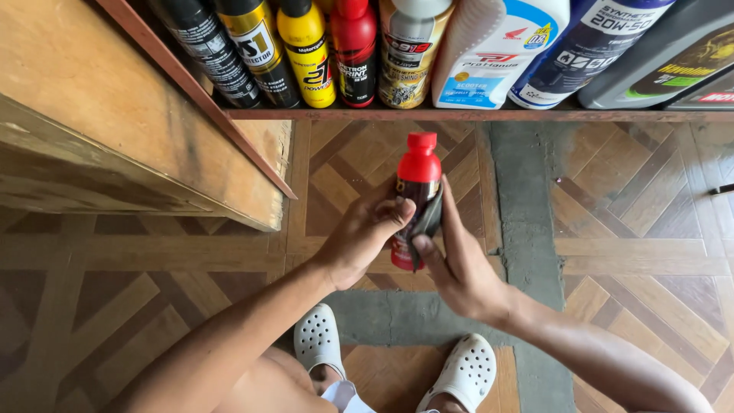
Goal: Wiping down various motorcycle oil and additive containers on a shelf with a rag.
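Note:
A red plastic bottle [417, 170] with a red cap and a dark label is held upright in front of me, just below a shelf edge. My left hand [359, 237] grips its left side around the label. My right hand [459, 264] presses a small dark cloth [427, 224] against the bottle's right side, fingers stretched up along it. The lower part of the bottle is partly hidden behind both hands.
A wooden shelf [474, 115] above carries a row of bottles: black, yellow [307, 50], red [355, 47], silver, white [489, 50], blue and grey. A wooden cabinet side [115, 130] juts out at left. Below are a parquet-patterned floor [642, 214] and my feet in white clogs [459, 375].

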